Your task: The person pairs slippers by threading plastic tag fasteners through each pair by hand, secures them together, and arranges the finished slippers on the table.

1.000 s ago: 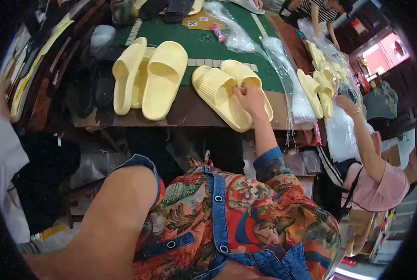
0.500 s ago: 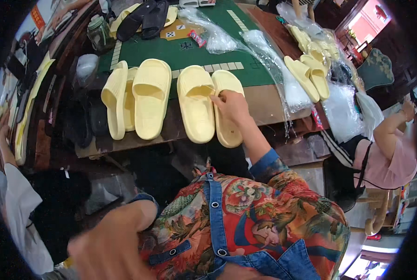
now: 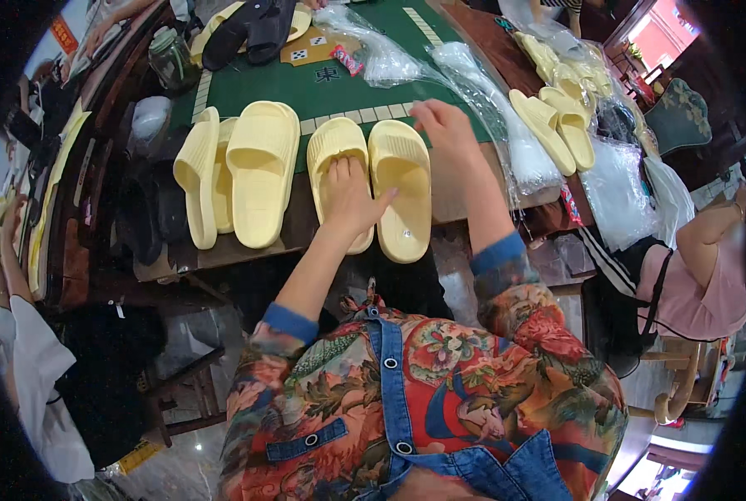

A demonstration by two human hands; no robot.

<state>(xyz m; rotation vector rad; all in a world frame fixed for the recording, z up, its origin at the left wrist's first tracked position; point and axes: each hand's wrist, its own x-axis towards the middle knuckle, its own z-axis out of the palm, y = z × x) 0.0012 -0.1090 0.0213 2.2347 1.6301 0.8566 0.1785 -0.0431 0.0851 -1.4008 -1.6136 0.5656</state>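
A pale yellow slide slipper lies toe-away at the near edge of the table. My left hand reaches into its foot opening with the fingers extended, thumb spread toward the matching slipper on the right. Beyond that slipper's right side, my right hand is raised over the table, its fingers curled together near the row of white tiles; anything pinched in them is too small to tell. To the left sit more yellow slippers, one lying flat and one tilted on its side.
A green mat covers the table. Clear plastic bags lie across its right part, near another yellow pair. Black slippers and a glass jar stand at the far left. A person in pink sits at the right.
My left hand has come up from the lower left into the left slipper. My right hand has left the slippers and moved away to the upper right. The right slipper's strap has shifted slightly.
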